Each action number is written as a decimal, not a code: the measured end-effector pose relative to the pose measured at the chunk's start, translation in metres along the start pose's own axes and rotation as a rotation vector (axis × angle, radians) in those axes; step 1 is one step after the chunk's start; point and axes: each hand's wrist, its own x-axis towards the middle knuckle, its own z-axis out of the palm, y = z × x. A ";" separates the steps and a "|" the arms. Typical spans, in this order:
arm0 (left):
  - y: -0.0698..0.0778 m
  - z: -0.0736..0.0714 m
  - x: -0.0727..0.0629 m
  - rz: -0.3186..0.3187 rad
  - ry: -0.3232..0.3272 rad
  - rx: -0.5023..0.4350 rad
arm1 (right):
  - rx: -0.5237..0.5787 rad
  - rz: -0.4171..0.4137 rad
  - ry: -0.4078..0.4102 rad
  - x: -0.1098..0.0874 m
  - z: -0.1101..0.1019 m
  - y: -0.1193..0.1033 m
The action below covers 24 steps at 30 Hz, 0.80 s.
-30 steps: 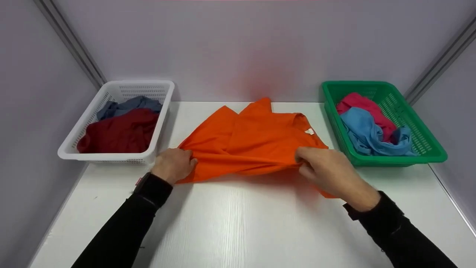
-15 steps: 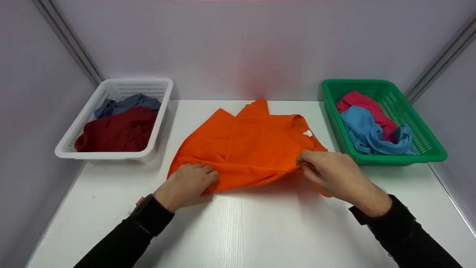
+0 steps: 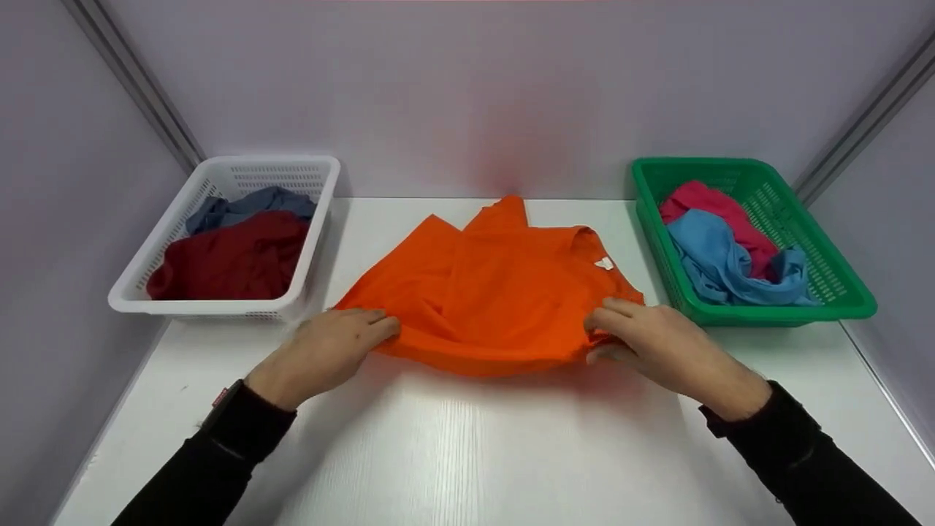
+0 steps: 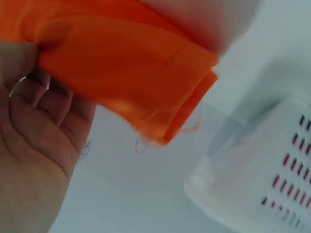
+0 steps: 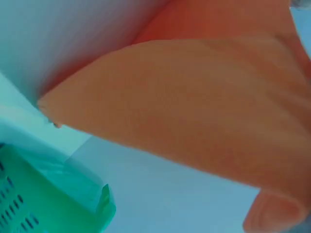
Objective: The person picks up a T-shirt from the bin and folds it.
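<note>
An orange T-shirt (image 3: 497,292) lies partly folded on the white table, its neckline with a white label (image 3: 604,263) toward the right. At its near left edge my left hand (image 3: 325,351) pinches the fabric. In the left wrist view, a doubled orange edge (image 4: 121,73) with loose threads hangs beyond the left fingers (image 4: 46,109). My right hand (image 3: 661,347) pinches the near edge at the right, below the label. In the right wrist view a broad stretch of orange cloth (image 5: 170,97) hides most of that hand; only the thumb (image 5: 272,213) shows low down.
A white basket (image 3: 131,292) holding dark red and grey-blue clothes stands at the left. On the right is a green basket (image 3: 840,274) with pink and light blue clothes. Pale panels (image 3: 438,95) enclose the table's back and sides.
The left hand first slides nearer along the shirt, fingers spread on it, then moves back left and pinches the edge. The shirt's near edge now bows nearer; the right hand barely shifts.
</note>
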 end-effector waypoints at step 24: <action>0.003 0.005 0.018 -0.088 -0.172 -0.057 | -0.068 0.081 -0.318 0.009 0.035 0.001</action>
